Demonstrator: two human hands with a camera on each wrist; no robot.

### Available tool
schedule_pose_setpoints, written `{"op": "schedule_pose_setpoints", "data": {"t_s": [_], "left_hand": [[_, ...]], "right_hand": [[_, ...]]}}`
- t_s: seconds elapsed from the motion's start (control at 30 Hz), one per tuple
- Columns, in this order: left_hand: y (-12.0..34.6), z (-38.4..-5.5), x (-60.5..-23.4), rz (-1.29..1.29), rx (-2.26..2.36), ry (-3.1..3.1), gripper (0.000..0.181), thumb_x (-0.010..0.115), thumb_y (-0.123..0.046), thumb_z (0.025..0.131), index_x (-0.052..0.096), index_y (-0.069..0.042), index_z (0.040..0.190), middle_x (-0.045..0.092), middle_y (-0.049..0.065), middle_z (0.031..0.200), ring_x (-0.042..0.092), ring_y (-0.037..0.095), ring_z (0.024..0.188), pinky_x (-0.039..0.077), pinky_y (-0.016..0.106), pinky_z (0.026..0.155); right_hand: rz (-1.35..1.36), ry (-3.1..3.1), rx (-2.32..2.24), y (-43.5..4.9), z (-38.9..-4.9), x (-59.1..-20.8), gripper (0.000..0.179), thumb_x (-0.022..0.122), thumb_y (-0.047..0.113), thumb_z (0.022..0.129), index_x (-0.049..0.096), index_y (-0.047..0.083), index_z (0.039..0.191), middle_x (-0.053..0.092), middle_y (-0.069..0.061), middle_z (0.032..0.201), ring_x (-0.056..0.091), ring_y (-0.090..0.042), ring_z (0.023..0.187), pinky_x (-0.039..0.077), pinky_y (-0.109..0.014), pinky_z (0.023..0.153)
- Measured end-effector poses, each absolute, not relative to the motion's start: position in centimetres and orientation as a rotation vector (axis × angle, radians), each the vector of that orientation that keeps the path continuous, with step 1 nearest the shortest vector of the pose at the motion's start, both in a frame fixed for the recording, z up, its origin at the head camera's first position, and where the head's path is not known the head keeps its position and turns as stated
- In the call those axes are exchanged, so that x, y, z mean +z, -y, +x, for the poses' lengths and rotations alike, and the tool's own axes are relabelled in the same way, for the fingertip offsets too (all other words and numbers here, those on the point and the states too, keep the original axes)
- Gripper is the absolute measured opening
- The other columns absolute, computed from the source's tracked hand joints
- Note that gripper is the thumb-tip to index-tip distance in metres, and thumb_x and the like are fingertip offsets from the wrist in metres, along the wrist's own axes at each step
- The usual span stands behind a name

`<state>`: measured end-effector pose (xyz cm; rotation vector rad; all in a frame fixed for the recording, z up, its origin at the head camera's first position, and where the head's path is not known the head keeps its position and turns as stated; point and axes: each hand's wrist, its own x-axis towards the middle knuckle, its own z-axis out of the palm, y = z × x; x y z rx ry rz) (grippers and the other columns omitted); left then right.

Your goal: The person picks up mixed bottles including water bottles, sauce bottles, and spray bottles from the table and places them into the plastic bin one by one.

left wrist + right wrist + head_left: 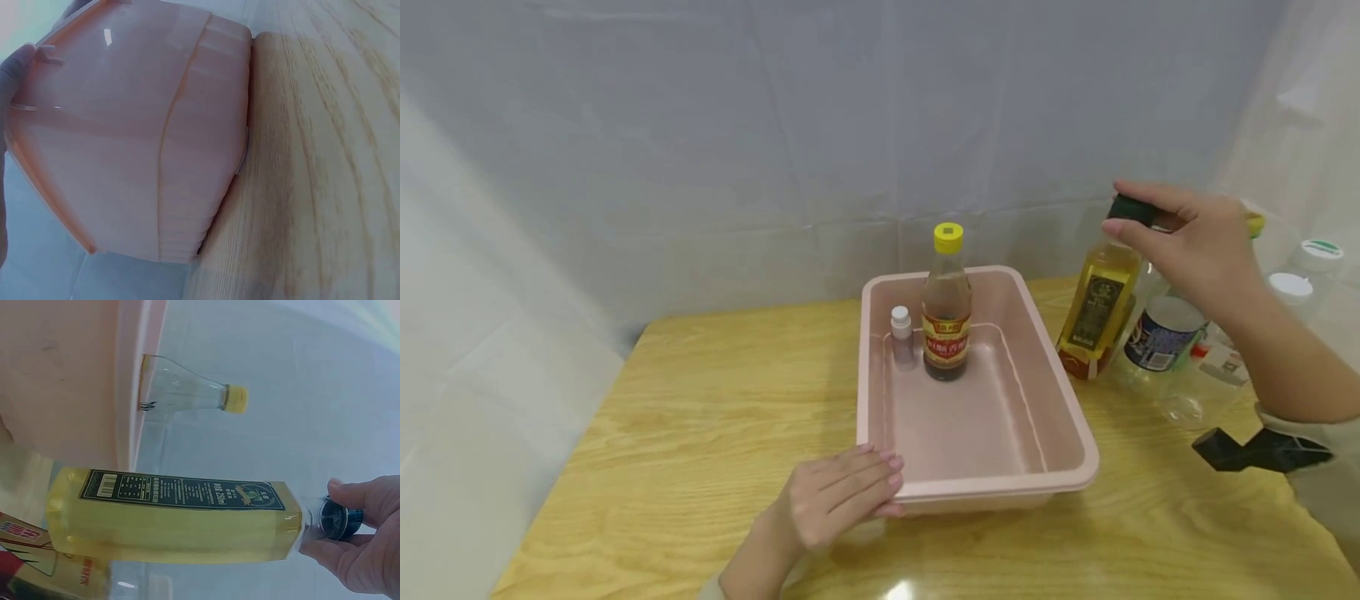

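Observation:
My right hand [1206, 250] pinches the dark cap [340, 519] of an oil bottle [1097, 304] between thumb and fingers. This bottle has yellow contents and a dark label, and leans slightly just right of a pink plastic basin [1067, 442]. Whether its base touches the table cannot be told. My left hand [842, 496] grips the basin's near left corner, fingers over the rim and thumb [17, 65] outside below it. Upright inside the basin stand a yellow-capped glass vinegar bottle [946, 333] and, left of it, a small white-capped bottle [902, 333].
Right of the oil bottle cluster a clear bottle with a blue label [1153, 346], a clear container lying down [1202, 383] and white-lidded containers [1291, 287], partly behind my right arm. The wooden table [722, 417] meets a pale sheet [737, 208] at the back.

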<state>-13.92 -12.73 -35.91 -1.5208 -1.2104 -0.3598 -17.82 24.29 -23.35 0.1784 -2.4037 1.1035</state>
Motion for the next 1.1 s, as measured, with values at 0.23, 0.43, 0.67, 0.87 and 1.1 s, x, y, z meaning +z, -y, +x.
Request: {"op": "schedule_pose_setpoints", "data": {"t_s": [0.23,0.43,0.67,0.87,1.1], "left_hand": [[12.6,-13.9,-35.8,-1.519,-0.359,1.197,0.022,0.066,-0.023,0.088,0.070,-0.004,0.077,0.072,0.010,0.072,0.071,0.017,0.067,0.062,0.023,0.065],[12.7,-13.8,-35.8,-1.522,-0.363,1.194,0.023,0.066,-0.024,0.087,0.069,-0.004,0.077,0.072,0.010,0.072,0.071,0.017,0.067,0.062,0.023,0.065],[12.8,-13.7,-35.8,-1.519,-0.360,1.183,0.023,0.066,-0.024,0.087,0.069,-0.004,0.076,0.072,0.010,0.071,0.071,0.017,0.066,0.062,0.023,0.064],[12.9,-13.6,-35.7,-1.521,-0.364,1.181,0.023,0.066,-0.024,0.087,0.069,-0.004,0.076,0.072,0.010,0.071,0.071,0.017,0.067,0.062,0.023,0.067],[12.9,-13.4,-35.6,-1.520,-0.362,1.184,0.023,0.066,-0.024,0.088,0.069,-0.004,0.076,0.072,0.010,0.071,0.071,0.017,0.067,0.062,0.023,0.064]], "right_hand": [[0.251,2.332,1.150,-23.9,-17.7,-21.6,0.041,0.072,0.016,0.085,0.062,0.013,0.124,0.068,0.002,0.114,0.060,0.016,0.081,0.049,0.001,0.062],[0.294,2.310,1.130,-23.0,-17.6,-20.2,0.040,0.072,0.016,0.085,0.063,0.014,0.123,0.068,0.018,0.101,0.060,0.014,0.081,0.047,0.002,0.060],[0.328,2.276,1.248,-21.9,-17.9,-18.8,0.040,0.073,0.013,0.083,0.064,0.013,0.122,0.065,0.027,0.085,0.063,0.009,0.080,0.049,0.000,0.064],[0.350,2.292,1.314,-20.9,-18.3,-17.9,0.041,0.073,0.015,0.084,0.064,0.013,0.123,0.068,0.022,0.089,0.064,0.006,0.084,0.050,-0.001,0.071],[0.443,2.264,1.355,-19.7,-18.9,-18.0,0.039,0.072,0.009,0.083,0.063,0.007,0.122,0.069,0.019,0.091,0.066,0.003,0.085,0.052,-0.003,0.075]]}}
